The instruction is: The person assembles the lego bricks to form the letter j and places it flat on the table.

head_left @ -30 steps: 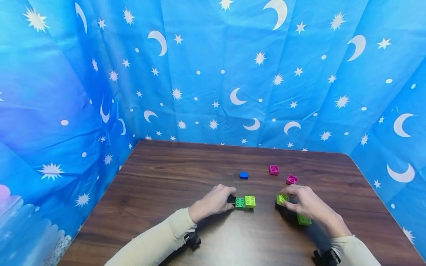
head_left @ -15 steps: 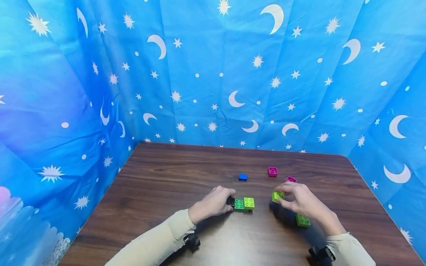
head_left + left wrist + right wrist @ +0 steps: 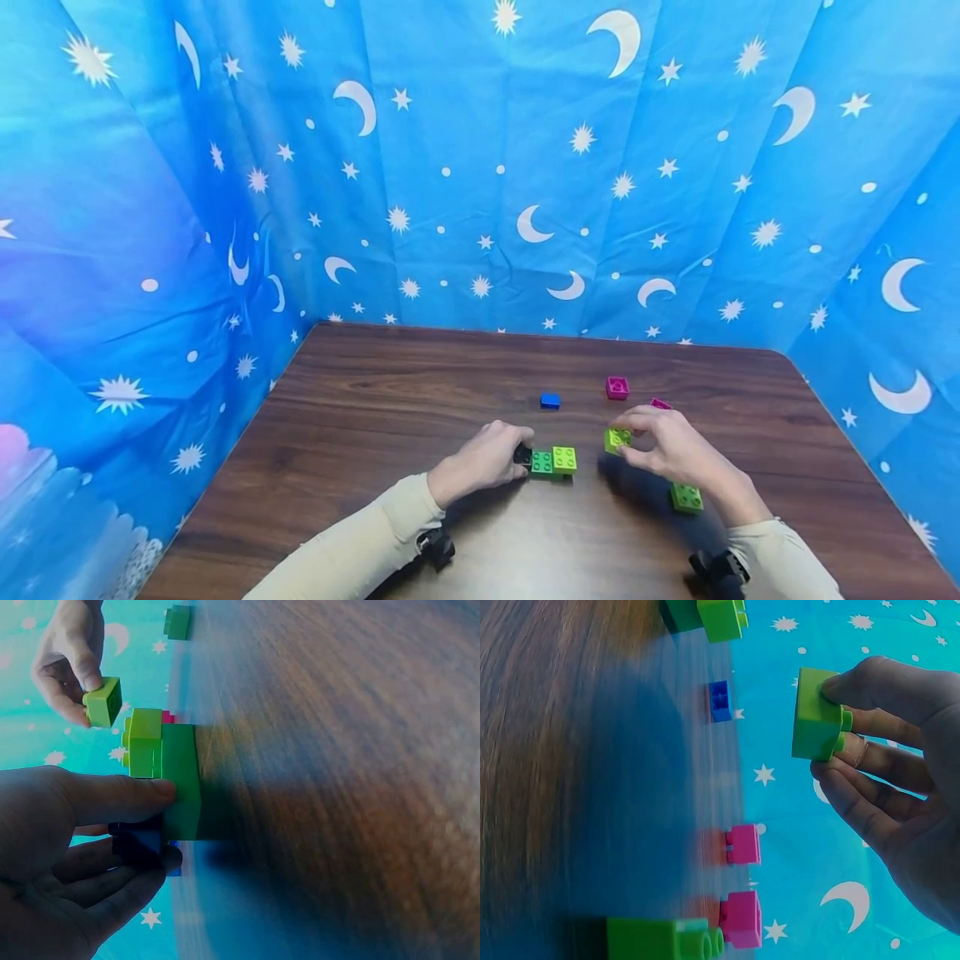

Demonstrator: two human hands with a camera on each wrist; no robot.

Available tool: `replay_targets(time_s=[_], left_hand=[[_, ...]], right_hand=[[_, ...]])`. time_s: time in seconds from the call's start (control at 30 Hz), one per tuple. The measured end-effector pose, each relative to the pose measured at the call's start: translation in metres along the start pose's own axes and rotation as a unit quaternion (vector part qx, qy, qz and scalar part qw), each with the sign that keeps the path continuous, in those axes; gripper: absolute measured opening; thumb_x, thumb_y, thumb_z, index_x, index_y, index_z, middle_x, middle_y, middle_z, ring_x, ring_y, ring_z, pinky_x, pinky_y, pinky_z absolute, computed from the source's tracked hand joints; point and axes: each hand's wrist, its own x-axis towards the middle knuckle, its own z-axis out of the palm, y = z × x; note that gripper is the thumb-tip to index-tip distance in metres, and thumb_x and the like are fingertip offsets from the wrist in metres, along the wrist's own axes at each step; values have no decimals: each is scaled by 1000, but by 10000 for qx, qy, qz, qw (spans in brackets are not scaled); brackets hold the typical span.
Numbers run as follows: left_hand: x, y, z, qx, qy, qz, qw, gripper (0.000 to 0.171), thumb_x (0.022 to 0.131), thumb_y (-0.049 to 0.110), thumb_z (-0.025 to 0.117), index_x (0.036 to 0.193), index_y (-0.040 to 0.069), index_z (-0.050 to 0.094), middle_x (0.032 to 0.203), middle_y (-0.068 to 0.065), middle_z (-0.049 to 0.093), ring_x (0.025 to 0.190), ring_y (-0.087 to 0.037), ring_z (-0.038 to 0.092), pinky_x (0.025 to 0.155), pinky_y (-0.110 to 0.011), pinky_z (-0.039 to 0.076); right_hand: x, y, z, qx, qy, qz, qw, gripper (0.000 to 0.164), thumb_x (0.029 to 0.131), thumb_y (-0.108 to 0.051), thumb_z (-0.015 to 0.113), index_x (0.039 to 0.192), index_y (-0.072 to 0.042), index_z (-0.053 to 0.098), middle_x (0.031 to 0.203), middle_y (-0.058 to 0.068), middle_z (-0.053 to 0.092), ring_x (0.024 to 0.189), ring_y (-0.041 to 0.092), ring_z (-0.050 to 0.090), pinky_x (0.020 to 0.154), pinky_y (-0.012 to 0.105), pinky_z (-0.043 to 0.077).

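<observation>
My left hand [image 3: 483,454] grips the left end of a small build of toy bricks on the table. It has a black brick [image 3: 521,455] at that end, a green brick [image 3: 541,462] and a lime brick [image 3: 565,460] at the right end. In the left wrist view, the lime brick sits on the longer green brick [image 3: 180,802], and the thumb lies across their side. My right hand [image 3: 678,450] pinches a separate lime brick [image 3: 816,716] above the table, studs toward the palm. A gap separates this brick from the build.
A blue brick [image 3: 550,401] and two pink bricks lie farther back, one pink brick [image 3: 617,387] fully visible and the other pink brick [image 3: 660,404] partly behind my right hand. Below the right wrist lies a green brick [image 3: 686,497]. A blue curtain [image 3: 450,125] hangs behind the wooden table [image 3: 375,375].
My right hand has carried its lime brick left and slightly back, nearer the build, and the brick's shadow has parted from it. The left hand keeps its place on the build.
</observation>
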Motion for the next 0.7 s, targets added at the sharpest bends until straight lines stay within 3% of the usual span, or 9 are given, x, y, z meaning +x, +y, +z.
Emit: replay_targets(time_s=[0.23, 0.7], left_hand=[[1, 0, 2, 25, -40, -23, 10000, 24, 77, 16, 81, 95, 15, 65, 84, 3, 67, 69, -4, 53, 61, -20, 45], [0, -3, 4, -11, 143, 95, 9999, 24, 74, 16, 81, 90, 16, 63, 78, 6, 64, 65, -5, 52, 57, -21, 43]], right_hand=[[6, -7, 3, -2, -6, -194, 9998, 27, 76, -16, 80, 101, -11, 73, 98, -4, 71, 91, 15, 67, 76, 34, 56], [18, -20, 4, 50, -285, -184, 9994, 27, 79, -18, 79, 105, -12, 73, 102, -2, 70, 95, 17, 67, 81, 38, 56]])
